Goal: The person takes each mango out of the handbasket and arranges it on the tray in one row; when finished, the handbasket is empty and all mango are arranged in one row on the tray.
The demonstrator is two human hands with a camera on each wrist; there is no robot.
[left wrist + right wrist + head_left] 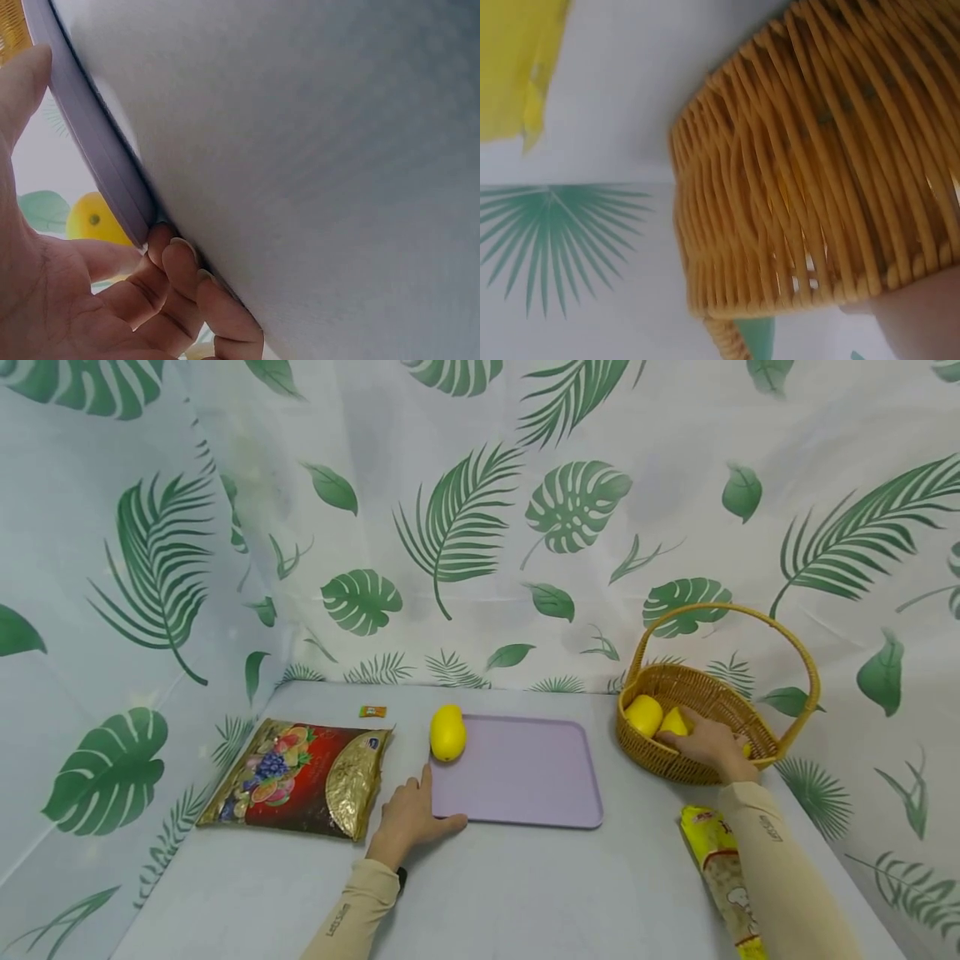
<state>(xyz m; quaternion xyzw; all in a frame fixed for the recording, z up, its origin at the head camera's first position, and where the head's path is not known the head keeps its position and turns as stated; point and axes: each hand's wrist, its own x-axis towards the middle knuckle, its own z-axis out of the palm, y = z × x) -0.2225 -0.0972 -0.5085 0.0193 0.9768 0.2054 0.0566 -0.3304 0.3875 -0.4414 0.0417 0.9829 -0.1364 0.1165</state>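
My left hand [411, 814] is at the near left corner of a flat lilac tray [517, 772]. Its thumb lies along the front edge and the index finger points up the left side; in the left wrist view the thumb touches the tray's rim [97, 142]. A smooth, oblong yellow fruit [447, 733] lies at the tray's far left corner. Over on the right, my right hand [705, 743] reaches into a wicker basket [652, 764] and grips a yellow fruit with a pointed top [675, 722]. Another rounded yellow fruit [643, 716] sits beside it. The basket's wall hides my right fingers in the right wrist view.
A red and gold bag with fruit pictures [300, 777] lies left of the tray, a small orange-green packet [372, 712] behind it. Under my right forearm is a long yellow packet [720, 868]. The basket's tall handle [772, 622] arches up near the leaf-patterned back cloth [480, 635].
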